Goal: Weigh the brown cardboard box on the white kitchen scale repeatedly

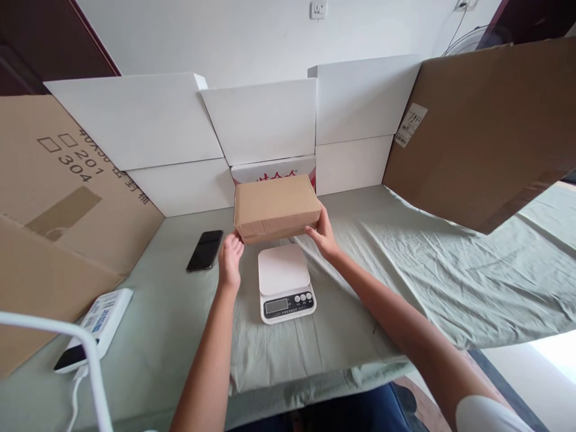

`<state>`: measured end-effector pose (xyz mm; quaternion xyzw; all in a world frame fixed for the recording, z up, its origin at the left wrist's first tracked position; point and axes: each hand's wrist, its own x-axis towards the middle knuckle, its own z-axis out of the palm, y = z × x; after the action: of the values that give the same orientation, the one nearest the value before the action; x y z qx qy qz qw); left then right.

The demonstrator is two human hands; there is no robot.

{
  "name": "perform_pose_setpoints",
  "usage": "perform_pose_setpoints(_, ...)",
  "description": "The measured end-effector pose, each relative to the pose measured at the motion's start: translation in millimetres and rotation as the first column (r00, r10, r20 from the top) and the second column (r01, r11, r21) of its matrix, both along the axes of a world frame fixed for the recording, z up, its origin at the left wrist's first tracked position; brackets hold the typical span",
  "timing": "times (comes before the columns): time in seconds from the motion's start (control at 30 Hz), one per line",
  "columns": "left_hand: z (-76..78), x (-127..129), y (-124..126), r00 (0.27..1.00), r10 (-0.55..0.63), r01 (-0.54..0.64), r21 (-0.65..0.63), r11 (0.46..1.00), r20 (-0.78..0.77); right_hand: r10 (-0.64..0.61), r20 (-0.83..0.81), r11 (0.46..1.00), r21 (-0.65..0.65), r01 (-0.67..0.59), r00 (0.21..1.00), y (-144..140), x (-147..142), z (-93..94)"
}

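A closed brown cardboard box (276,204) is held between my two hands, behind and above a white kitchen scale (283,270). My left hand (231,255) grips its lower left corner, the fingers partly hidden under it. At the right end, my right hand (324,235) wraps round the side with the thumb on the front face. The scale has a bare platform, a small grey display and several round buttons. A black smartphone (205,251) lies on the cloth to the left of my left hand.
White boxes (270,123) are stacked along the back. Large cardboard boxes stand at the left (67,180) and right (477,138). A white power strip (101,318) with a cable lies at the left, near a curved white tube (90,348). Wrinkled green cloth (360,300) covers the table.
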<state>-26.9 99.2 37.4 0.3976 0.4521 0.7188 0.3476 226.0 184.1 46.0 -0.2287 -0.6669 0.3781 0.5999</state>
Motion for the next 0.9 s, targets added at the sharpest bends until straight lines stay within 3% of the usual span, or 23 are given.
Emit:
perform_pose_setpoints(0.17, -33.4, -4, 25, 0.998, 0.008, -0.005, -0.04, 0.999, 0.07, -0.015, -0.04, 0.99, -0.141, 0.009, 0.999, 14, -10, -27.4)
perform_pose_setpoints(0.33, -46.8, -5, 28, 0.996, 0.007, 0.003, -0.104, 0.995, 0.093, 0.022, -0.066, 0.975, -0.219, -0.036, 0.998, 17, -8, -31.0)
perform_pose_setpoints(0.6, -50.5, -10, 34, 0.996, 0.012, 0.003, -0.159, 0.987, 0.092, 0.102, -0.092, 0.928, -0.351, -0.128, 0.991, 21, -9, -30.8)
perform_pose_setpoints(0.8, -35.6, -39, 24, 0.984, 0.104, -0.092, -0.088, 0.992, 0.147, -0.017, -0.116, 0.909, -0.416, -0.033, 0.993, 22, 1, -40.3)
perform_pose_setpoints(0.9, -33.0, -38, 21, 0.987, 0.09, -0.076, -0.106, 0.991, 0.137, -0.007, -0.11, 0.897, -0.44, -0.042, 0.994, 23, 4, -44.9)
